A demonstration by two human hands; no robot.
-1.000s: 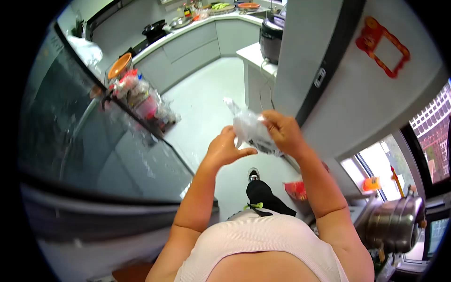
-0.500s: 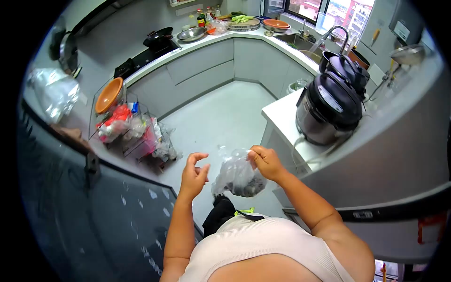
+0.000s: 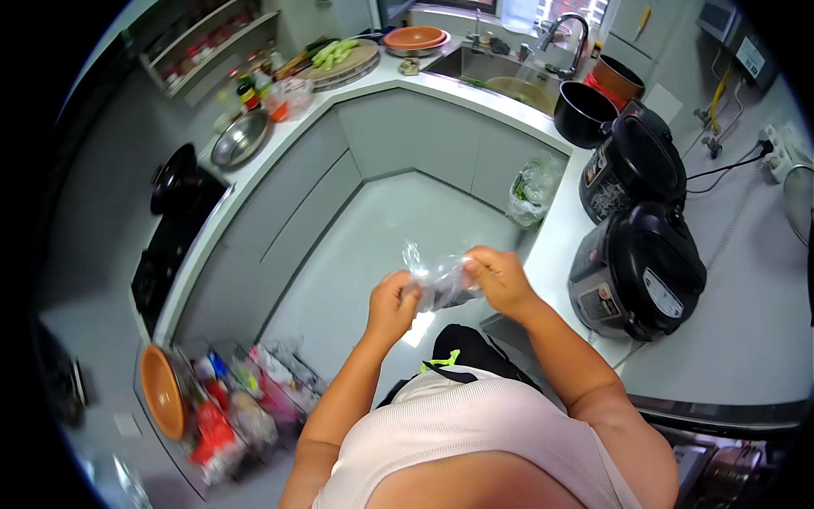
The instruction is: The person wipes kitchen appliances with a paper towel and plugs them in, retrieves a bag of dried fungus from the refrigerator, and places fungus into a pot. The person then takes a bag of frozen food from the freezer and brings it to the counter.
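A clear plastic bag [image 3: 443,280] with something dark inside hangs between my two hands, in front of my body and above the floor. My left hand [image 3: 393,307] pinches the bag's left side with its fingers closed. On the other side, my right hand [image 3: 500,278] grips the bag's upper right edge between thumb and fingers. What the bag holds is too blurred to make out.
Two black electric cookers [image 3: 638,271] stand on the right counter [image 3: 729,339]. A sink [image 3: 483,68], a chopping board with green vegetables [image 3: 339,64] and a metal pan [image 3: 241,137] line the back. At lower left is a rack of bags with an orange basin [image 3: 161,392].
The view has moved further into the kitchen, with the counters and cookers now nearer. My left hand, apart from the bag half a second ago, has closed on it.
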